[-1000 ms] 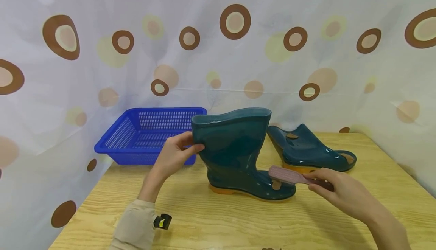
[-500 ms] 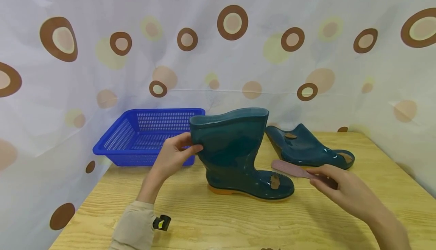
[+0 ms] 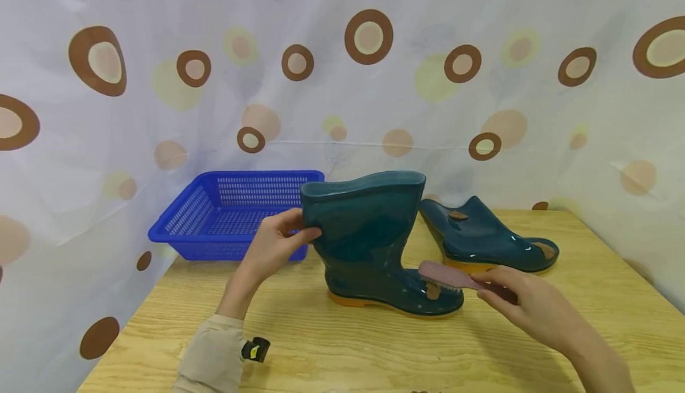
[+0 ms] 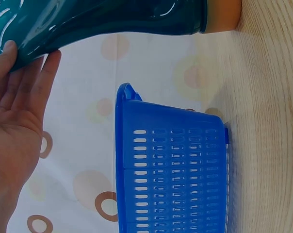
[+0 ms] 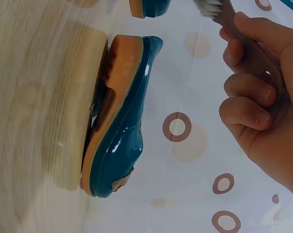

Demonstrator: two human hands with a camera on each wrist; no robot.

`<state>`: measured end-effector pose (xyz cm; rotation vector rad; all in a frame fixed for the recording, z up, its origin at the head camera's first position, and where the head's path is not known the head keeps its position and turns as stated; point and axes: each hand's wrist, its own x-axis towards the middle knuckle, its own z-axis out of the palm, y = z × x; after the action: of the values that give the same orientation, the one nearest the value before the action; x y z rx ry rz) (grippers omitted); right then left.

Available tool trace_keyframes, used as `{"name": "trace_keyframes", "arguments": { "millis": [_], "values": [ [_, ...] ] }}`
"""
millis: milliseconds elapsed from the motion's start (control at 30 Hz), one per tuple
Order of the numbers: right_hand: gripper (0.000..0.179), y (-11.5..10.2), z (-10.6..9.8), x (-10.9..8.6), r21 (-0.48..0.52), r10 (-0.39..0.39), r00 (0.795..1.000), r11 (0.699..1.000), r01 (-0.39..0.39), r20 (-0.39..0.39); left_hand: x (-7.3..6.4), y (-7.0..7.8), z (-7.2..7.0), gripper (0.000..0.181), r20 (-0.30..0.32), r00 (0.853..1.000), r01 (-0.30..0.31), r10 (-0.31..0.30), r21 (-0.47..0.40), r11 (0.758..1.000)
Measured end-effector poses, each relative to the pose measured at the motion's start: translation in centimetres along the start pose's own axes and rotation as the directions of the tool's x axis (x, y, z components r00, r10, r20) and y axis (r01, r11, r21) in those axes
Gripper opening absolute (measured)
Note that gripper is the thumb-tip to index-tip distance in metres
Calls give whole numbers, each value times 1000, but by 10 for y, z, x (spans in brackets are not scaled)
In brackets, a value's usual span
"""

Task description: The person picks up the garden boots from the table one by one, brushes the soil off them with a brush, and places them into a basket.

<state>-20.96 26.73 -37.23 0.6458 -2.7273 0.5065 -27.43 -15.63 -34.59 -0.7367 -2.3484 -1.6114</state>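
Head view: brush (image 3: 443,274) over boot (image 3: 365,244), strap mark (image 3: 254,351) illegible.

A glossy dark-teal rubber boot with a tan-orange sole (image 3: 364,244) stands upright at about 5 o'clock from the middle of the head view, its wide open top facing 12 o'clock and its toe pointing between 3 and 4 o'clock. A ragged brown patch (image 3: 433,291) marks the toe's upper surface. A slim mauve brush with pale bristles and a darker handle (image 3: 446,276) slants over that toe, bristles down at the patch, its head toward 10 o'clock and its handle toward 4 o'clock.
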Motion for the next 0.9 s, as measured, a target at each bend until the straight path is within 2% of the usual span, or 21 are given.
{"name": "trace_keyframes", "arguments": {
  "millis": [167, 467, 900],
  "values": [
    [20, 4, -4, -2, -31, 15, 999, 999, -14, 33, 0, 0, 0, 24, -3, 1000, 0, 0, 8, 1000],
    [22, 11, -9, -8, 27, 44, 998, 999, -45, 55, -1, 1, 0, 25, -1, 1000, 4, -4, 9, 1000],
    [22, 27, -13, -15, 96, -38, 999, 995, 41, -32, -1, 1, 1, 25, -1, 1000, -7, 7, 5, 1000]
  ]
}}
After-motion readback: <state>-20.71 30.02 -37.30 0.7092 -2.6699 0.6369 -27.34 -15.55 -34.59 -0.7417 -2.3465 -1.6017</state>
